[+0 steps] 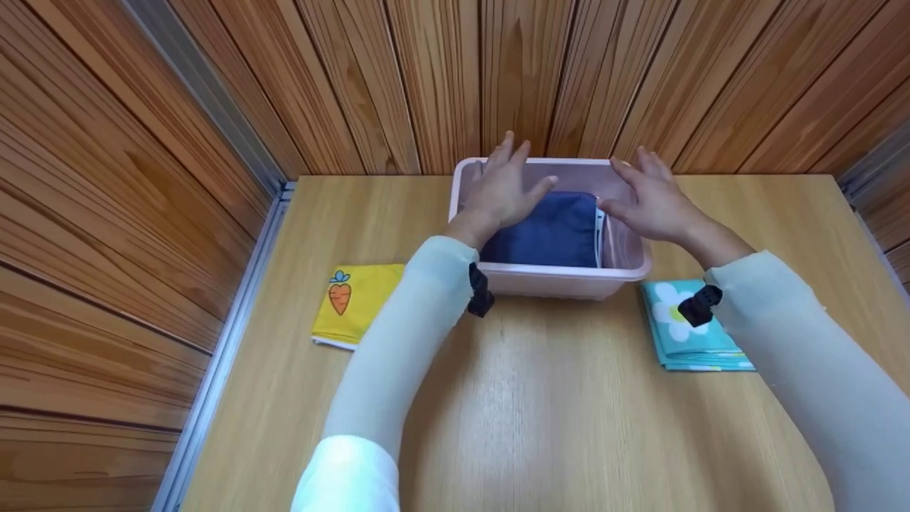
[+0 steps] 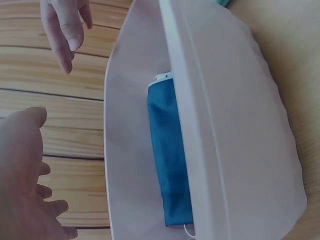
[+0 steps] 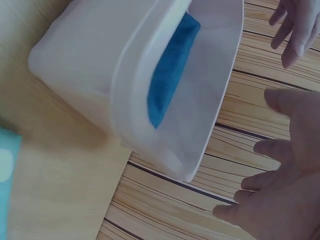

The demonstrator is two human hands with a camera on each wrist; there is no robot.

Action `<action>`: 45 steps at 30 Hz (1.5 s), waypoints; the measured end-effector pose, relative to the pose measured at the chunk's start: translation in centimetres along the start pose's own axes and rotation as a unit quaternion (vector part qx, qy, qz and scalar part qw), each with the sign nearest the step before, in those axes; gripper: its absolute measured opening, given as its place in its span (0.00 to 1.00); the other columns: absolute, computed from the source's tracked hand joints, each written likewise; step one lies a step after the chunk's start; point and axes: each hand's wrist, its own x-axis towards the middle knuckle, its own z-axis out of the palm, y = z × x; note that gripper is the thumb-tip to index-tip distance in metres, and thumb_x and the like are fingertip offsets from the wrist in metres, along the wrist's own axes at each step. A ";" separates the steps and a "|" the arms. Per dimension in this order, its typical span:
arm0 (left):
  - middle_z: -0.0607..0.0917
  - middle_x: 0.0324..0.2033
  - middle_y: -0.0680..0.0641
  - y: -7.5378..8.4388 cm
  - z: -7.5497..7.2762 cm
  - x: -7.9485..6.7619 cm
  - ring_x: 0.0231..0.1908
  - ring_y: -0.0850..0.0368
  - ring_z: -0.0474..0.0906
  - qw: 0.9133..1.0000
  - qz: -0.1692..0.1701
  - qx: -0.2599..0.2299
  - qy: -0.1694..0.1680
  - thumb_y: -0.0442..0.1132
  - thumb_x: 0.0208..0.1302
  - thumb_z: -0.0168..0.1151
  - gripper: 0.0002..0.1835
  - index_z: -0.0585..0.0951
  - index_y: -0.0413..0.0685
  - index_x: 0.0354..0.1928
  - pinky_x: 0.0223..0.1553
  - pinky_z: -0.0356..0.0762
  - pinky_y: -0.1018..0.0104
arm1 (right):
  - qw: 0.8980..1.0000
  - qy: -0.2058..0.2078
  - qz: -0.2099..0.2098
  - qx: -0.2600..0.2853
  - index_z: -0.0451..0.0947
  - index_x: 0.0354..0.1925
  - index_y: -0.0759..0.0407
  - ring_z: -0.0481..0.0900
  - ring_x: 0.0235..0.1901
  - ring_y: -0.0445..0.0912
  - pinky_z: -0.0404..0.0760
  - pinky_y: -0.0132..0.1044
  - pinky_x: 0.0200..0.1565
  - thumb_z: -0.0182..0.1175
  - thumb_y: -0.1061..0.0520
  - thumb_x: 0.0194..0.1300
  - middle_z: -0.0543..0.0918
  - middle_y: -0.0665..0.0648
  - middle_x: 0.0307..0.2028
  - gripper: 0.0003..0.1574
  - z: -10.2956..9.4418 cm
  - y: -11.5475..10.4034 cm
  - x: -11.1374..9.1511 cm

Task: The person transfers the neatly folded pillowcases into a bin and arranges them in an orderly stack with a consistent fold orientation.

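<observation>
A pale pink plastic bin (image 1: 547, 279) stands at the back of the table against the wooden wall. Inside it lies a folded navy cloth (image 1: 544, 231) with a white strip along its right edge; in the left wrist view this cloth (image 2: 170, 155) looks teal-blue. My left hand (image 1: 503, 190) is over the bin's left side, fingers spread and holding nothing. Over the right side is my right hand (image 1: 654, 199), its fingers extended and its palm facing inward, also holding nothing. Both wrist views show the hands above the rim, apart from the cloth.
A folded yellow cloth with a carrot print (image 1: 366, 299) lies left of the bin, partly behind my left sleeve. To the right, a folded turquoise cloth with white flowers (image 1: 693, 348) is partly covered by my right forearm. Wooden panels (image 1: 441, 85) close off the back and left.
</observation>
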 end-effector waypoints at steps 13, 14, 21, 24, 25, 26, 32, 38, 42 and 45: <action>0.30 0.81 0.47 0.8 2.2 -1.3 0.78 0.44 0.21 0.988 0.058 0.138 -0.032 0.75 0.71 0.28 0.47 0.37 0.60 0.82 0.70 0.22 0.29 | 0.997 -0.049 -0.004 -0.061 0.30 0.81 0.55 0.08 0.73 0.62 0.08 0.72 0.60 0.39 0.23 0.73 0.16 0.67 0.76 0.59 1.5 0.9 -1.0; 0.30 0.81 0.47 0.8 2.3 -1.4 0.78 0.44 0.21 0.988 0.060 0.138 -0.035 0.75 0.71 0.28 0.47 0.37 0.59 0.82 0.70 0.21 0.29 | 0.997 -0.051 -0.004 -0.062 0.30 0.81 0.55 0.08 0.73 0.62 0.08 0.72 0.60 0.38 0.23 0.73 0.16 0.67 0.76 0.59 1.5 1.0 -1.1; 0.28 0.80 0.49 1.1 3.4 -2.1 0.78 0.44 0.22 0.987 0.064 0.138 -0.048 0.75 0.71 0.27 0.46 0.36 0.61 0.82 0.70 0.19 0.32 | 0.996 -0.061 0.000 -0.068 0.31 0.82 0.55 0.09 0.73 0.63 0.09 0.73 0.59 0.39 0.24 0.74 0.15 0.67 0.76 0.58 1.8 1.9 -1.8; 0.29 0.80 0.49 1.4 4.0 -2.1 0.78 0.45 0.22 0.987 0.065 0.136 -0.055 0.75 0.71 0.27 0.46 0.36 0.61 0.82 0.70 0.19 0.32 | 0.996 -0.066 0.003 -0.065 0.32 0.82 0.56 0.09 0.72 0.65 0.09 0.74 0.59 0.39 0.25 0.74 0.14 0.68 0.75 0.58 1.7 2.5 -2.3; 0.29 0.81 0.49 1.6 4.2 -2.1 0.78 0.45 0.22 0.987 0.066 0.133 -0.057 0.75 0.71 0.28 0.46 0.37 0.61 0.82 0.71 0.19 0.32 | 0.996 -0.067 0.004 -0.063 0.33 0.81 0.57 0.09 0.72 0.65 0.09 0.74 0.58 0.39 0.25 0.75 0.14 0.69 0.75 0.57 1.7 2.8 -2.5; 0.30 0.81 0.49 1.8 4.3 -2.1 0.78 0.45 0.22 0.987 0.067 0.133 -0.060 0.75 0.71 0.28 0.46 0.38 0.60 0.82 0.71 0.19 0.32 | 0.996 -0.067 0.003 -0.062 0.33 0.81 0.58 0.09 0.72 0.66 0.10 0.75 0.58 0.39 0.26 0.75 0.15 0.69 0.75 0.57 1.6 3.0 -2.6; 0.29 0.80 0.50 2.9 5.0 -2.2 0.78 0.47 0.22 0.985 0.075 0.137 -0.069 0.75 0.71 0.29 0.46 0.39 0.61 0.82 0.72 0.21 0.34 | 0.996 -0.071 0.006 -0.059 0.35 0.81 0.60 0.12 0.73 0.69 0.11 0.75 0.59 0.39 0.26 0.75 0.17 0.71 0.75 0.57 1.0 4.0 -3.7; 0.30 0.81 0.51 4.1 5.6 -2.3 0.79 0.47 0.23 0.984 0.082 0.141 -0.067 0.76 0.70 0.29 0.46 0.39 0.61 0.82 0.73 0.22 0.35 | 0.996 -0.070 0.012 -0.058 0.34 0.81 0.62 0.13 0.72 0.71 0.11 0.76 0.59 0.40 0.29 0.77 0.18 0.75 0.75 0.56 0.5 4.8 -4.6; 0.30 0.81 0.52 4.7 5.9 -2.3 0.79 0.48 0.23 0.984 0.086 0.140 -0.070 0.76 0.69 0.28 0.47 0.39 0.63 0.82 0.73 0.21 0.37 | 0.996 -0.067 0.009 -0.059 0.34 0.80 0.63 0.14 0.72 0.72 0.10 0.75 0.58 0.40 0.29 0.77 0.20 0.77 0.74 0.56 0.3 5.2 -5.0; 0.30 0.81 0.53 5.2 6.0 -2.3 0.79 0.49 0.22 0.983 0.088 0.142 -0.073 0.76 0.69 0.27 0.47 0.37 0.63 0.82 0.73 0.21 0.38 | 0.996 -0.067 0.008 -0.057 0.35 0.80 0.64 0.14 0.72 0.73 0.09 0.75 0.58 0.40 0.29 0.77 0.21 0.78 0.74 0.55 0.0 5.5 -5.3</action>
